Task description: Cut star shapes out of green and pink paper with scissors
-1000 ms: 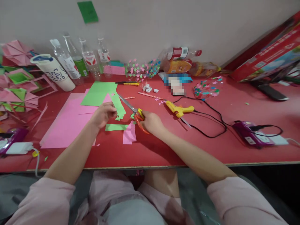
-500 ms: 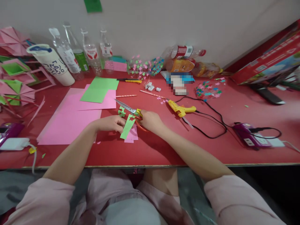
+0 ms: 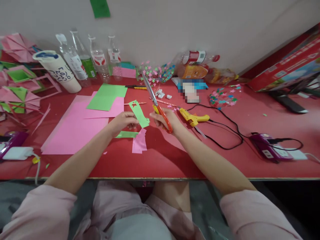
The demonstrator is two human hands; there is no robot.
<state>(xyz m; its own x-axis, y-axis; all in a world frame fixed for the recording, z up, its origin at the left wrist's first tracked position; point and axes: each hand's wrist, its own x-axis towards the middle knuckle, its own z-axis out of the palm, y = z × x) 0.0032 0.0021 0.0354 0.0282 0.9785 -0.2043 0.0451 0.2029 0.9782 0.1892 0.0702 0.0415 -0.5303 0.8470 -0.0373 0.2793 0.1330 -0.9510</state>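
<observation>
Between the fingers of my left hand (image 3: pixel 125 121) is a strip of green paper (image 3: pixel 140 115), with a star-shaped hole near its upper end and a jagged lower edge. My right hand (image 3: pixel 166 119) is closed on scissors (image 3: pixel 163 117) with red and yellow handles; their blades point up and away, and look closed together. Below the hands lie a pink paper piece (image 3: pixel 139 143) and another green strip (image 3: pixel 125 134) on the red table. Left of them, a green sheet (image 3: pixel 106 95) overlaps large pink sheets (image 3: pixel 75 130).
A yellow glue gun (image 3: pixel 193 116) with a black cord lies to the right, near a purple power strip (image 3: pixel 270 146). Several bottles (image 3: pixel 98 61) and a white cup (image 3: pixel 58 73) line the back left. Clear plastic with colored stars (image 3: pixel 222 96) sits farther right.
My left hand has picked up and turned the green strip, moving it upward. The scissors have swung from pointing left to pointing up and away.
</observation>
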